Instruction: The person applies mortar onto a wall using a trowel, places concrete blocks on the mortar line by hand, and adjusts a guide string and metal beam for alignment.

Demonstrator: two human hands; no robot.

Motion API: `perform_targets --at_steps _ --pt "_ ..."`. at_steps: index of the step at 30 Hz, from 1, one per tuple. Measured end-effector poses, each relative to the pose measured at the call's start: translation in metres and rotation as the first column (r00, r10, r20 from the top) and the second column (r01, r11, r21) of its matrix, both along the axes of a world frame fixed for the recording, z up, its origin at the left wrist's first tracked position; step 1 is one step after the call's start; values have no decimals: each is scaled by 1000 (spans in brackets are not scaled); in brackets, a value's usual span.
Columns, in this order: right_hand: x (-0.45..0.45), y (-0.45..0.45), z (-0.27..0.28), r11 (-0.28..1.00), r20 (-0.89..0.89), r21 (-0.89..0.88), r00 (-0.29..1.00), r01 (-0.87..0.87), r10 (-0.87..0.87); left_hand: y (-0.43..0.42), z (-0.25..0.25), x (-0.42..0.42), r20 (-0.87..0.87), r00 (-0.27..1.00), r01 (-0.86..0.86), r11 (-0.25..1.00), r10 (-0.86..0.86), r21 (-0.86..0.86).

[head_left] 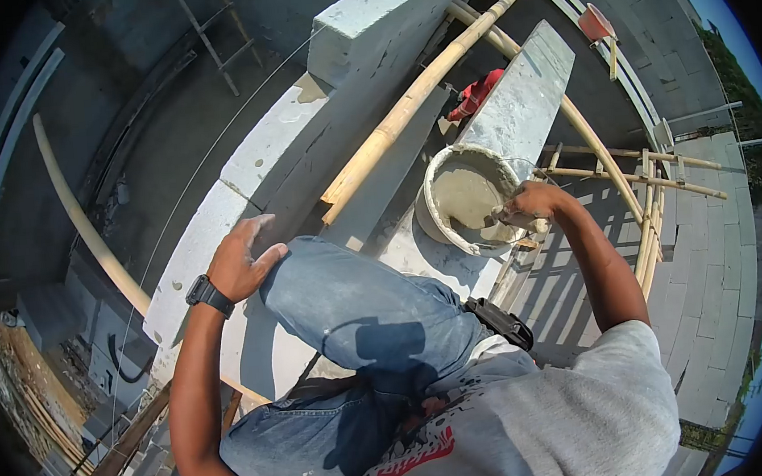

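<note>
My left hand, with a dark watch at the wrist, hovers by the pale block wall; its fingers are apart and hold nothing. Whether it touches the wall or my knee I cannot tell. My right hand is closed at the right rim of a round bucket. Grey wet mortar fills much of the bucket and crusts its rim. What the right fingers grip is hidden, though a dark shape dips into the mortar beside them. A mortar patch sits on the wall top, at the step below a higher block.
Thick bamboo poles cross ahead of me. Behind the bucket lies a grey board, with a red item beside it. A taut string runs along the wall. A deep drop shows at left, and a bamboo ladder at right.
</note>
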State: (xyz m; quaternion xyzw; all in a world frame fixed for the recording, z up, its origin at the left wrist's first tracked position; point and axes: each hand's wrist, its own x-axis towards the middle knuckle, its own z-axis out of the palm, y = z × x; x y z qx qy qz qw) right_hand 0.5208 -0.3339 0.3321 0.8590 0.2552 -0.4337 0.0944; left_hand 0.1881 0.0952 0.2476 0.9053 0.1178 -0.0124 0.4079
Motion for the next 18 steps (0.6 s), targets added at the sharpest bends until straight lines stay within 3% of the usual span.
perform_targets --at_steps 2,3,4,5,7,8,9,11,13,15,17,18 --pt "-15 -23 12 965 32 -14 964 263 -263 7 -15 -7 -18 997 -78 993 77 -86" --pt "-25 -36 5 979 2 35 979 202 -203 9 -18 -7 -23 993 -116 985 114 -128" --pt "-50 -29 11 839 -115 82 841 538 -528 10 -17 -8 -12 991 -137 977 137 -165" --pt "-75 -20 18 588 -239 84 589 804 -772 12 -16 -7 -3 987 -156 967 159 -203" --pt "-90 -26 -4 338 -439 140 365 931 -821 17 -13 -6 12 979 -191 943 202 -273" --pt "-100 -20 -12 324 -375 146 356 935 -856 19 -12 -8 9 976 -203 931 216 -304" --pt "-122 -5 -17 384 -308 255 451 888 -838 20 -13 -12 2 975 -211 918 224 -335" --pt "-143 -5 -68 340 -246 382 449 860 -859 22 -19 -22 -26 971 -233 922 237 -310" --pt "-164 35 -75 186 -291 410 321 893 -901 23 -24 -30 -33 969 -244 914 246 -323" --pt "-178 75 -95 122 -312 423 271 898 -911 22 -29 -44 -38 967 -249 894 253 -373" --pt "-195 112 -117 -69 -396 422 115 904 -911 21 -30 -56 -22 964 -256 900 266 -353" --pt "-200 123 -136 -58 -392 437 132 898 -910 21 -29 -62 -10 963 -258 905 271 -339"
